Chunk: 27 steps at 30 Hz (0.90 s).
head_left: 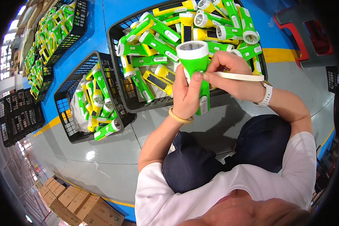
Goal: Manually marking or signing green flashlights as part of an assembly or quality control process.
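Observation:
A green flashlight (pixel 197 64) with a wide white head stands upright in front of me, lens end up. My left hand (pixel 185 98) is closed round its body, the thumb pressed against the side. At the same spot, the fingers of my right hand (pixel 232 71) pinch together beside my left thumb. Out of the right fingers a narrow white strip (pixel 248 77) runs across the palm toward the wrist; whether it is a strap or a stick I cannot tell. Just beyond, a large black crate (pixel 150 107) holds many green and yellow flashlights (pixel 160 43).
On the left stands a smaller black crate (pixel 66 122) with several flashlights and a plastic bag. Farther left are more filled crates (pixel 64 45) and stacked dark crates (pixel 20 115). A grey and red stool (pixel 303 35) stands at right; cardboard boxes (pixel 79 203) lie lower left.

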Motion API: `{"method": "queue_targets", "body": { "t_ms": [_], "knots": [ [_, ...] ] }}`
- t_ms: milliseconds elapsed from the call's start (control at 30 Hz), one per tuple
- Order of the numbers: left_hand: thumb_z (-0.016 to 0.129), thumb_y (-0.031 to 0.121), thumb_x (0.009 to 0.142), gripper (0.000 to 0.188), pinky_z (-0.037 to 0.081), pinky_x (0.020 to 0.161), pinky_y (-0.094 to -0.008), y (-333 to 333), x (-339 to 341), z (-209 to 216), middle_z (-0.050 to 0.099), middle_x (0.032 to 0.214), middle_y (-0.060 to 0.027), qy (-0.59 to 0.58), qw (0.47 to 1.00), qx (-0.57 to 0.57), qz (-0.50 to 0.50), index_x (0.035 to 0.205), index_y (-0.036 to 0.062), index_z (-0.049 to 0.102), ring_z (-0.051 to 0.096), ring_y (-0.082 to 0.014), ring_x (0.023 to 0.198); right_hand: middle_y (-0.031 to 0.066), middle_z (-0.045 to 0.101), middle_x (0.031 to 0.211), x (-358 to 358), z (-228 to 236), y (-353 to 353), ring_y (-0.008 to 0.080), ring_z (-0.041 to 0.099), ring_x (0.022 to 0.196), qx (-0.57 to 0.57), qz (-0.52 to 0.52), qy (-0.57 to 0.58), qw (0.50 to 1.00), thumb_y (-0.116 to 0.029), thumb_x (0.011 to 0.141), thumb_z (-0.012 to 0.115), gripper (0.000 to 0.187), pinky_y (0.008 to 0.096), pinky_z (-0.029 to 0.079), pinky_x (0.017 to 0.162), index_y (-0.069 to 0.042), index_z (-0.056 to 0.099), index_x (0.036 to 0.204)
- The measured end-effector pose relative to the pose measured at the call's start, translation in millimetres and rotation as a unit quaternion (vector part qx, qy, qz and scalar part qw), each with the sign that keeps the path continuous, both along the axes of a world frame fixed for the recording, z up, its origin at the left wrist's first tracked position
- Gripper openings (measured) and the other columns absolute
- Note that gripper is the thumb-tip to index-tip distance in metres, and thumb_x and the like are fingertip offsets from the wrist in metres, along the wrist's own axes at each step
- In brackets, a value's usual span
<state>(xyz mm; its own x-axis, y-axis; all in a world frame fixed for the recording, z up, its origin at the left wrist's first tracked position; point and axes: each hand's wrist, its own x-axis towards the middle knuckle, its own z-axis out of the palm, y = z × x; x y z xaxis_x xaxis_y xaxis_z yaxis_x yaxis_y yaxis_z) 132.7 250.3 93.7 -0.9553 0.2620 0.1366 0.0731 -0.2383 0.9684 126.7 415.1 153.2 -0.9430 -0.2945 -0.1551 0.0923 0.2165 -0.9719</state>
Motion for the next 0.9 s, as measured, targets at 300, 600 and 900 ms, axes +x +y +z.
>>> {"method": "queue_targets", "body": {
  "t_ms": [300,600,900],
  "knots": [
    [0.06,0.026,0.088,0.04,0.055,0.066,-0.0336,-18,-9,2,0.06,0.094,-0.0115,-0.285,0.938,0.164,-0.108,0.118,0.0022,0.045,0.064,-0.0218,0.079,0.0013,0.052,0.08,-17,-8,12,0.0105,0.051,0.074,0.047,0.054,0.059,0.996,-0.016,0.085,0.063,0.015,0.0257,0.042,0.066,-0.005,0.054,0.078],
    [0.051,0.038,0.088,0.035,0.049,0.06,-0.0331,-102,-56,-22,0.06,0.074,-0.0103,-0.272,0.927,0.133,0.223,0.102,0.0056,0.049,0.059,-0.0206,0.064,0.007,0.05,0.076,-5,-3,-14,0.025,0.052,0.067,0.094,0.039,0.514,0.852,0.0,0.063,0.069,0.02,0.0338,0.041,0.058,-0.008,0.055,0.073],
    [0.068,0.025,0.071,0.039,0.046,0.079,-0.0431,-255,-67,-62,0.059,0.1,-0.0182,0.153,0.536,-0.763,0.326,0.101,0.0019,0.058,0.056,-0.033,0.094,0.0055,0.051,0.073,-3,-38,17,0.0195,0.051,0.068,0.15,0.052,0.214,0.964,-0.011,0.081,0.064,0.013,0.0306,0.04,0.058,-0.005,0.054,0.076]
  ]
}}
